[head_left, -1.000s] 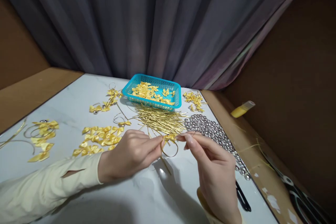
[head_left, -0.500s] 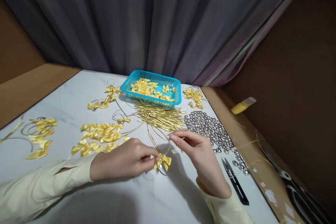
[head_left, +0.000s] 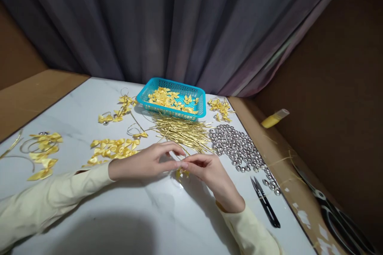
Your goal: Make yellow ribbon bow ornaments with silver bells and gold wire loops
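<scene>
My left hand [head_left: 148,162] and my right hand [head_left: 211,174] meet over the middle of the white table, their thumbs and index fingers pinched close together. Between them is a thin gold cord, mostly hidden behind the fingertips. Just below the fingertips hangs a yellow ribbon bow [head_left: 182,173], partly covered by the hands. Behind them lies a pile of gold cords [head_left: 182,131]. Rows of yellow bows [head_left: 115,148] rest beyond my left forearm.
A blue basket [head_left: 170,110] with bows stands at the back. Silver beads [head_left: 235,145] spread on the right, near black thread snips [head_left: 265,203]. Large scissors [head_left: 332,211] and a yellow tube [head_left: 273,119] lie off the table's right edge. Finished-looking bow clusters [head_left: 220,107] sit around.
My right hand has moved left and down to meet my left hand, and its fingertips now touch the left ones. The left hand has risen slightly, and the bow is more hidden.
</scene>
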`<action>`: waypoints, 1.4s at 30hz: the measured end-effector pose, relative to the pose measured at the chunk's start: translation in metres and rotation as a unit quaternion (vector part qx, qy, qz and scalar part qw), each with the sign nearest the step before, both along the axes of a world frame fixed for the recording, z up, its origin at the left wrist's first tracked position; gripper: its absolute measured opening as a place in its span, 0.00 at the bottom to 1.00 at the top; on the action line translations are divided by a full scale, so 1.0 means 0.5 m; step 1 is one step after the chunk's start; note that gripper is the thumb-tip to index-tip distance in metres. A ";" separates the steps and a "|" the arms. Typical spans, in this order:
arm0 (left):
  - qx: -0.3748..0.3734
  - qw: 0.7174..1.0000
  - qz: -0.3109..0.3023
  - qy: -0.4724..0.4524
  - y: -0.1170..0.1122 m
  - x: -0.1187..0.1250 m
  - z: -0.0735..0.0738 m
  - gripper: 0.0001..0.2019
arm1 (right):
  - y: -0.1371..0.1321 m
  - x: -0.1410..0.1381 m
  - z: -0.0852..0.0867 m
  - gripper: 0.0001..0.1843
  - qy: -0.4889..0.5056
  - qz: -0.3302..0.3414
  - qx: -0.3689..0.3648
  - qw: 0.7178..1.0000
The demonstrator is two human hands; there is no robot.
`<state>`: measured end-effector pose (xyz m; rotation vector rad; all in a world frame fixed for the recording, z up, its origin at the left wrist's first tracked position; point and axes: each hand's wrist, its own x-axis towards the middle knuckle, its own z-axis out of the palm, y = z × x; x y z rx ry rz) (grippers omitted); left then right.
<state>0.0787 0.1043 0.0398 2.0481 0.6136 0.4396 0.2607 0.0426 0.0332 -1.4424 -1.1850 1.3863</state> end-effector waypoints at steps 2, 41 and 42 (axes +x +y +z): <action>-0.066 0.997 -0.028 -0.007 0.002 0.016 -0.006 0.12 | 0.000 0.002 -0.003 0.12 -0.012 -0.005 0.013 1.000; -0.388 0.917 0.033 -0.087 -0.019 0.041 -0.073 0.10 | -0.199 0.294 -0.025 0.11 -0.672 -0.119 -0.169 0.711; -0.388 0.917 0.034 -0.088 -0.017 0.040 -0.073 0.10 | -0.208 0.308 -0.019 0.11 -0.643 -0.154 -0.154 0.734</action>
